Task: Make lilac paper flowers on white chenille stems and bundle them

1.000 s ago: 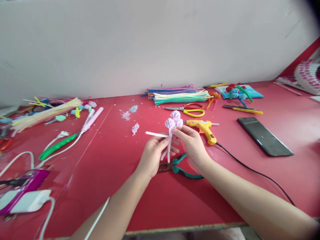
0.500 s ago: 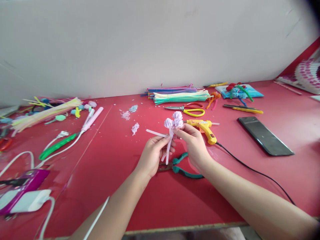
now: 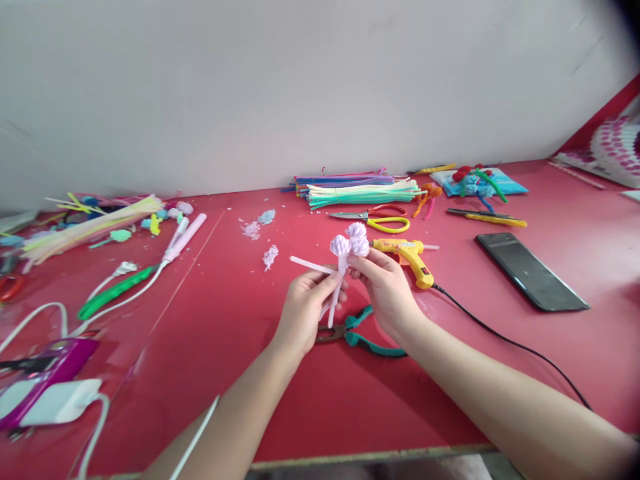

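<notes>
A cluster of pale lilac pipe-cleaner puffs (image 3: 350,241), with stems (image 3: 332,308) hanging below, is held up over the red table. My left hand (image 3: 309,300) pinches the stems under the puffs; one strip (image 3: 311,265) sticks out to the left from its fingers. My right hand (image 3: 383,277) grips the same bundle just beneath the puffs, from the right side. Its far fingers are partly hidden. Under the hands lie teal-handled pliers (image 3: 373,345), their jaws partly behind my left hand.
A yellow glue gun (image 3: 411,255) with a black cord lies beyond my right hand, near scissors (image 3: 387,220). Pipe-cleaner bundles (image 3: 360,192) lie along the wall. A phone (image 3: 531,271) rests to the right; a pink hot tool (image 3: 184,240) and a purple power strip (image 3: 65,367) are left.
The lilac cluster has turned slightly and shifted a little to the right in my fingers. Its hanging stems now slant more to the left. Both hands keep their hold.
</notes>
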Demonstrator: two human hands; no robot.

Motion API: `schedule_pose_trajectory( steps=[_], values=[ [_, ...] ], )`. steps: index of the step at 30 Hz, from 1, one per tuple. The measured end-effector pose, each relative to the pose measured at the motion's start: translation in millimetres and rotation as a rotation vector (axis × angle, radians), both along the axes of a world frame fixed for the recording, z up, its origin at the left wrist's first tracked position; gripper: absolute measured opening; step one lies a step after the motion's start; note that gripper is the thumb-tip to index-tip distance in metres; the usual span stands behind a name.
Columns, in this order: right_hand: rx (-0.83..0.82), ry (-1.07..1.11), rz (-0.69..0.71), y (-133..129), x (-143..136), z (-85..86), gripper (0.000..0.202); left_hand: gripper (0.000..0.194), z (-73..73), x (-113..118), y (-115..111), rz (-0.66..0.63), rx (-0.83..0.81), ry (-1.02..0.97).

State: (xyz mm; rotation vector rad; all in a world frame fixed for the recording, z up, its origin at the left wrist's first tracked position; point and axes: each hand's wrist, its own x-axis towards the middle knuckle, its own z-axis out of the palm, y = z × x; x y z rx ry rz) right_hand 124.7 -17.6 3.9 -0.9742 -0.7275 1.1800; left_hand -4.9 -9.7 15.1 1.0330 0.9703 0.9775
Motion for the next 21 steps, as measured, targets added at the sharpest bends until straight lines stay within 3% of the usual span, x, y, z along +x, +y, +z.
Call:
schedule_pose_trajectory(
  steps=[5, 10, 15, 21],
  values=[
    [-0.036, -0.099, 0.038, -4.8, -3.6, 4.2, 0.018, 0.015, 2.8, -2.5, -0.9, 0.062, 0.222, 0.221],
    [-0.002, -0.027, 0.065, -7.3, -5.7, 7.2, 0.012, 0.006, 4.7, -1.0, -6.1, 0.107, 0.421, 0.381],
    [0.022, 0.081, 0.071, -3.3, -1.6, 4.9, 0.012, 0.017, 3.3, 1.1, -3.9, -0.002, 0.227, 0.15],
    [0.055, 0.137, 0.11, -1.8, 0.0, 6.1, 0.01, 0.011, 4.6, -0.7, -0.1, -0.054, 0.069, -0.049]
  ],
)
